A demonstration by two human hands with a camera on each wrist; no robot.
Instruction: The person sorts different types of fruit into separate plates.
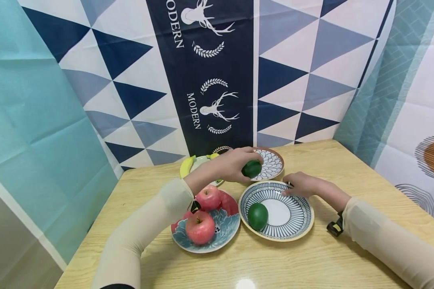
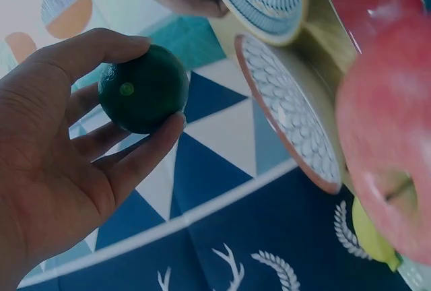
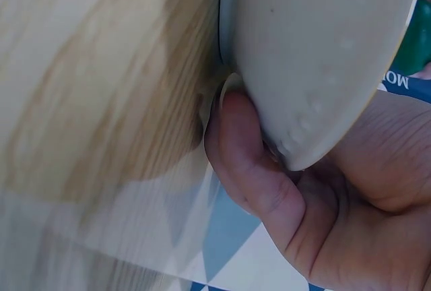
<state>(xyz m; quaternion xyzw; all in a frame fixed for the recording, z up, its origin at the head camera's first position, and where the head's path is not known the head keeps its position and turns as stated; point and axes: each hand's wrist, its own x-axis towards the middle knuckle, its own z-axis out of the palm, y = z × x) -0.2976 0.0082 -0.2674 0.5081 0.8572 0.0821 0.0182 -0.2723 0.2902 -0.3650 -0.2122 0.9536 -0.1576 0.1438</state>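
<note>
My left hand (image 1: 235, 163) holds a dark green lime (image 2: 143, 89) between thumb and fingers. In the head view that lime overlaps the near left part of a brown-rimmed plate (image 1: 274, 162) with a petal pattern. My right hand (image 1: 301, 185) grips the far right rim of a blue-and-white striped plate (image 1: 278, 212), thumb over the edge. Fingers (image 3: 252, 153) curl beneath that plate in the right wrist view. A second green lime (image 1: 258, 216) lies on the striped plate's left side.
Left of the striped plate, a blue floral plate (image 1: 226, 230) bears red apples (image 1: 200, 228). Behind it, partly hidden by my left arm, a pale plate (image 1: 199, 161) has a yellow banana (image 1: 186, 166). A patterned cloth (image 1: 217, 80) hangs behind the wooden table (image 1: 332, 160).
</note>
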